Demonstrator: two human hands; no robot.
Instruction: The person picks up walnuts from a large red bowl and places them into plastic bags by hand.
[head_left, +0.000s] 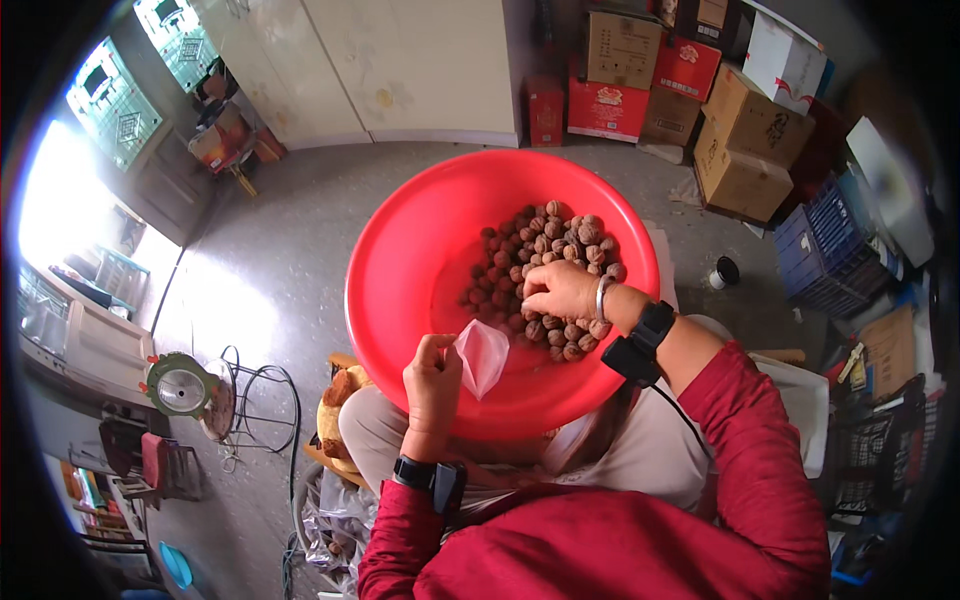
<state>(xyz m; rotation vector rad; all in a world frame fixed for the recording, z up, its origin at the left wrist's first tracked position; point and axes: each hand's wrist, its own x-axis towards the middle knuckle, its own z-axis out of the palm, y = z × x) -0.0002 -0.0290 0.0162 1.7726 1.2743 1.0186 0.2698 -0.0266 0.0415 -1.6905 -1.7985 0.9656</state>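
Observation:
A wide red plastic basin (400,260) rests in front of me, over my knees. Many brown walnuts (590,234) are heaped along its right side. My left hand (434,385), at the basin's near left rim, pinches the edge of a small clear plastic bag (484,356), whose mouth gapes. My right hand (562,292) reaches over the walnut heap with its fingers curled down among the nuts. Its fingertips touch the pile, but whether they grip a walnut is hidden. A light bangle circles the right wrist, and both wrists wear dark straps with small black boxes.
Cardboard boxes (745,175) and red cartons (607,108) are stacked at the back right. Blue crates (830,245) stand to the right, near a small black-and-white cup (723,272). On the left are a green-rimmed round device (182,385) and a black cable (297,420) along the floor.

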